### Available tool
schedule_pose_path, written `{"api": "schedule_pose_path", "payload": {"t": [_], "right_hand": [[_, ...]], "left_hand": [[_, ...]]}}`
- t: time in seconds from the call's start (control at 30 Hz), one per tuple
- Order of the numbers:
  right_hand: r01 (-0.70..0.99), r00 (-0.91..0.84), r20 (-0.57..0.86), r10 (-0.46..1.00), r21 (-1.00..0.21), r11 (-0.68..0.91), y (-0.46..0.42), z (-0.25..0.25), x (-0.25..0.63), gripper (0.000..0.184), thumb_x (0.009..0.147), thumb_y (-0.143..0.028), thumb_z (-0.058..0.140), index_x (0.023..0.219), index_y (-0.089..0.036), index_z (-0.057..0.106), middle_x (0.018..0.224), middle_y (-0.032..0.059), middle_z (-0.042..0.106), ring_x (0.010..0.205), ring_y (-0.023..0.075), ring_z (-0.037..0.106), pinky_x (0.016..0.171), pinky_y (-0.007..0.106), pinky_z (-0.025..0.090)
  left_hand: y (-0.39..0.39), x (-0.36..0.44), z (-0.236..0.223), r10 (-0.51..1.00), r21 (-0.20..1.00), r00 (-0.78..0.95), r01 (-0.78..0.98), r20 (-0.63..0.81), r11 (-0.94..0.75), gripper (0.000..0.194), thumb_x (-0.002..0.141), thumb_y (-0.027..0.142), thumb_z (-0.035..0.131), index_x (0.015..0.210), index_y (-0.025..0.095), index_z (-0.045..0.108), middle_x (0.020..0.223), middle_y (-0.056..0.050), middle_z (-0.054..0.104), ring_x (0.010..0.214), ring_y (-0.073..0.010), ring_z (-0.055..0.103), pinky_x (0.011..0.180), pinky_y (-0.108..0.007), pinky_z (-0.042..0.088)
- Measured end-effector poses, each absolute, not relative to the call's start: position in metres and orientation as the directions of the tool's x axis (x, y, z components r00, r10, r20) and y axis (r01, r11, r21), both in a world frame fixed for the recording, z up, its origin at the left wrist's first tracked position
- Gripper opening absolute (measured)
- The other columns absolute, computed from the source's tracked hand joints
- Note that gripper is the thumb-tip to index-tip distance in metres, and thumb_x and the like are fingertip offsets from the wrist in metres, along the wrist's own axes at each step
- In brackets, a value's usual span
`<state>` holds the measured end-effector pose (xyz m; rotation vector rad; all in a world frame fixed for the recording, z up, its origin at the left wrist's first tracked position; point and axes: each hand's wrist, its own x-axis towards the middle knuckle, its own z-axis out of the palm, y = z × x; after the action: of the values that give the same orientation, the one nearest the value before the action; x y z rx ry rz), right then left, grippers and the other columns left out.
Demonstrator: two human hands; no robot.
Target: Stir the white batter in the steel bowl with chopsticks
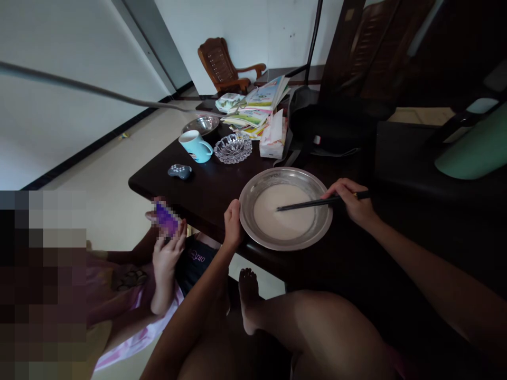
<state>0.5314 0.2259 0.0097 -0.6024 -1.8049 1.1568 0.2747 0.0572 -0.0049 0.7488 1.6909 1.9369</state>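
A wide metal bowl stands at the edge of the dark table, holding a pale, milky batter. My left hand grips the bowl's left rim, thumb up, its other fingers mostly hidden. In my right hand is a pair of dark chopsticks, closed in the fingers at the bowl's right side. The chopsticks slant left across the rim, and their tips dip into the batter near its middle.
Behind the bowl are a glass ashtray, a light blue mug, a tissue box, booklets, a steel basin and a dark bag. Another person's hand holds a blurred phone at left. A green bottle is at right.
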Motion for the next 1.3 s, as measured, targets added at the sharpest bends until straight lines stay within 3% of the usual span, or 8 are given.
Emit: {"api": "schedule_pose_path", "payload": {"t": [0.33, 0.43, 0.6, 0.73, 0.9, 1.03, 1.2, 1.3], "right_hand": [[-0.067, -0.471, 0.427, 0.772, -0.89, 0.451, 0.2273, 0.0087, 0.5312, 0.033, 0.091, -0.049, 0.054, 0.072, -0.027, 0.069, 0.07, 0.0025, 0.071, 0.069, 0.0208, 0.068, 0.066, 0.037, 0.052], [-0.117, -0.445, 0.395, 0.804, -0.916, 0.385, 0.2253, 0.0107, 0.5309, 0.033, 0.092, -0.05, 0.051, 0.075, -0.027, 0.067, 0.064, 0.0007, 0.069, 0.061, 0.0196, 0.066, 0.061, 0.036, 0.052], [-0.056, -0.493, 0.411, 0.767, -0.894, 0.444, 0.2241, 0.0117, 0.5304, 0.032, 0.091, -0.048, 0.055, 0.073, -0.025, 0.069, 0.072, 0.0024, 0.072, 0.073, 0.0197, 0.068, 0.07, 0.034, 0.053], [-0.151, -0.459, 0.365, 0.81, -0.931, 0.333, 0.2257, 0.0104, 0.5307, 0.032, 0.091, -0.05, 0.053, 0.076, -0.026, 0.068, 0.064, 0.0001, 0.069, 0.06, 0.0172, 0.066, 0.06, 0.032, 0.052], [-0.045, -0.495, 0.4, 0.772, -0.898, 0.437, 0.2254, 0.0109, 0.5306, 0.034, 0.09, -0.05, 0.056, 0.074, -0.024, 0.07, 0.072, 0.0025, 0.071, 0.074, 0.0195, 0.068, 0.071, 0.034, 0.053], [-0.138, -0.47, 0.353, 0.809, -0.935, 0.328, 0.2252, 0.0115, 0.5309, 0.032, 0.09, -0.052, 0.054, 0.078, -0.026, 0.068, 0.065, 0.0007, 0.069, 0.062, 0.0189, 0.066, 0.062, 0.035, 0.053], [-0.029, -0.495, 0.39, 0.776, -0.9, 0.434, 0.2251, 0.0135, 0.5308, 0.033, 0.088, -0.053, 0.056, 0.074, -0.026, 0.07, 0.074, 0.0026, 0.072, 0.076, 0.0212, 0.067, 0.075, 0.038, 0.054], [-0.098, -0.442, 0.356, 0.823, -0.932, 0.35, 0.226, 0.0128, 0.5306, 0.035, 0.088, -0.056, 0.054, 0.074, -0.027, 0.068, 0.066, 0.002, 0.069, 0.064, 0.0207, 0.066, 0.064, 0.038, 0.054]], "left_hand": [[0.0567, 0.274, -0.0083, 0.642, 0.991, -0.762, -0.004, 0.082, -0.131, 0.044, 0.083, 0.05, 0.062, 0.06, 0.019, 0.04, 0.061, 0.005, 0.033, 0.058, -0.0099, 0.034, 0.055, -0.021, 0.034], [0.0568, 0.2741, -0.0077, 0.645, 0.991, -0.759, -0.001, 0.088, -0.137, 0.044, 0.081, 0.051, 0.063, 0.06, 0.018, 0.042, 0.061, 0.005, 0.035, 0.059, -0.0098, 0.035, 0.056, -0.021, 0.035], [0.0572, 0.2743, -0.0071, 0.654, 0.99, -0.753, -0.022, 0.075, -0.139, 0.045, 0.08, 0.052, 0.063, 0.06, 0.019, 0.041, 0.062, 0.005, 0.035, 0.058, -0.0096, 0.033, 0.054, -0.021, 0.034], [0.0576, 0.2746, -0.0065, 0.65, 0.99, -0.755, -0.006, 0.087, -0.139, 0.045, 0.081, 0.05, 0.063, 0.059, 0.019, 0.039, 0.061, 0.005, 0.033, 0.058, -0.0097, 0.033, 0.055, -0.021, 0.034], [0.0572, 0.2746, -0.0063, 0.641, 0.992, -0.763, 0.004, 0.086, -0.129, 0.045, 0.08, 0.051, 0.064, 0.059, 0.019, 0.04, 0.061, 0.004, 0.033, 0.06, -0.0102, 0.035, 0.057, -0.021, 0.036], [0.0572, 0.2737, -0.007, 0.645, 0.991, -0.759, 0.0, 0.088, -0.135, 0.047, 0.079, 0.054, 0.065, 0.059, 0.019, 0.04, 0.062, 0.004, 0.034, 0.059, -0.0101, 0.034, 0.056, -0.021, 0.036], [0.0577, 0.2746, -0.0045, 0.645, 0.991, -0.757, 0.025, 0.104, -0.131, 0.048, 0.079, 0.055, 0.064, 0.059, 0.019, 0.04, 0.061, 0.004, 0.034, 0.059, -0.0101, 0.033, 0.055, -0.021, 0.035], [0.0573, 0.2761, -0.0023, 0.648, 0.992, -0.754, 0.03, 0.103, -0.123, 0.048, 0.079, 0.055, 0.064, 0.058, 0.019, 0.04, 0.061, 0.005, 0.033, 0.058, -0.01, 0.032, 0.055, -0.022, 0.034]]}}
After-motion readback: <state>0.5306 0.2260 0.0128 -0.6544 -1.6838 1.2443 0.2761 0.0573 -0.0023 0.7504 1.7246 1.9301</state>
